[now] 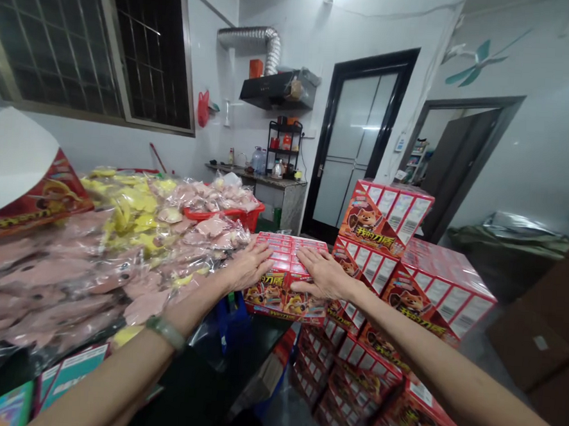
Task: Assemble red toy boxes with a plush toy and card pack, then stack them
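A red display carton (283,310) filled with small printed boxes rests at the table's far edge, in the middle of the view. My left hand (251,265) lies on its left side, fingers stretched over the box tops. On the right side of the same carton, my right hand (326,273) is laid with its fingers spread. Neither hand is wrapped round anything. A green bangle (166,333) circles my left wrist. Just right of my right hand stand stacked red cartons (373,225) of the same print.
Bagged pink and yellow pieces (92,272) are heaped on the left, with a red basket (251,217) behind. An open carton (49,192) stands at far left. More wrapped cartons (444,287) and brown boxes (537,338) are on the right.
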{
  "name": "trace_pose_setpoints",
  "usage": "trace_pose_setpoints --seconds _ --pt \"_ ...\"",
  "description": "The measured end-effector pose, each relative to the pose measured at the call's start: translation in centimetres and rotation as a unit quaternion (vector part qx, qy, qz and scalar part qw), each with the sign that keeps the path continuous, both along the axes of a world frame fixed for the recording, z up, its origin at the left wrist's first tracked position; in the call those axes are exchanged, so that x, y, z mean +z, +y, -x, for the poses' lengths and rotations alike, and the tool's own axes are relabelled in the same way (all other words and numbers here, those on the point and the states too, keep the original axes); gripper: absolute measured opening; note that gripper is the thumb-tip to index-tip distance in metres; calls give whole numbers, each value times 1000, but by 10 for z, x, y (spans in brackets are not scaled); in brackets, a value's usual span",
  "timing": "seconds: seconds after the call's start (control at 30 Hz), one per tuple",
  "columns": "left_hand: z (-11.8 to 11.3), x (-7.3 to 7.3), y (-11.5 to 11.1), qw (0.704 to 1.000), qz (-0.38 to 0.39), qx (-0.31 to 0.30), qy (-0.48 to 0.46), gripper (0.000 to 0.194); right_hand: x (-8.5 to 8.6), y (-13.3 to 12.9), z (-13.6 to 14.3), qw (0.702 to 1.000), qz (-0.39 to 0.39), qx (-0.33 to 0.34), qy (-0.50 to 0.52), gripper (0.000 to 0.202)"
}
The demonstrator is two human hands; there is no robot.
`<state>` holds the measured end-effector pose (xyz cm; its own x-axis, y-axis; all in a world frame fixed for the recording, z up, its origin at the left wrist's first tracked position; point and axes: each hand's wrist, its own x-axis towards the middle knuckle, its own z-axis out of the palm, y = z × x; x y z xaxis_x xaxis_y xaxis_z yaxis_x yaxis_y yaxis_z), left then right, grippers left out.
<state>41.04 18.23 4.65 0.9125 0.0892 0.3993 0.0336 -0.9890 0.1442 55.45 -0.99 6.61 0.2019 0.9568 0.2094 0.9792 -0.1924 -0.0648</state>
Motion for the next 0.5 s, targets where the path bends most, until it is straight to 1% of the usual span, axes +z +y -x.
trace_pose_setpoints --seconds 0.1,0.17,0.27,0.3,0.33,0.37,0.4,0.43,0.47,0.5 --pt "-3 -4 2 1000 23 -10 -16 50 4 6 1 998 38 8 -42 100" --pt "-4 -6 3 999 39 -9 -27 48 7 10 5 998 29 12 -46 100" --pt "-3 -7 2 997 61 8 -45 47 9 11 11 999 -1 17 -44 92" --pt "-2 -6 2 996 68 16 -51 48 9 8 12 999 -30 14 -39 88" --pt "-1 -5 2 995 76 24 -57 49 9 3 11 996 -82 0 -24 85" --pt "0 -3 2 994 86 30 -61 51 8 -4 9 987 -158 -28 3 82" --pt "0 -2 3 993 97 33 -64 53 6 -12 6 964 -251 -72 47 80" --pt "1 -2 4 991 111 32 -65 55 2 -20 3 927 -341 -123 100 79" --pt "1 -1 5 990 125 30 -65 57 -3 -28 0 883 -409 -171 153 79" --pt "0 -1 5 988 142 26 -64 58 -10 -33 -3 849 -445 -205 196 81"
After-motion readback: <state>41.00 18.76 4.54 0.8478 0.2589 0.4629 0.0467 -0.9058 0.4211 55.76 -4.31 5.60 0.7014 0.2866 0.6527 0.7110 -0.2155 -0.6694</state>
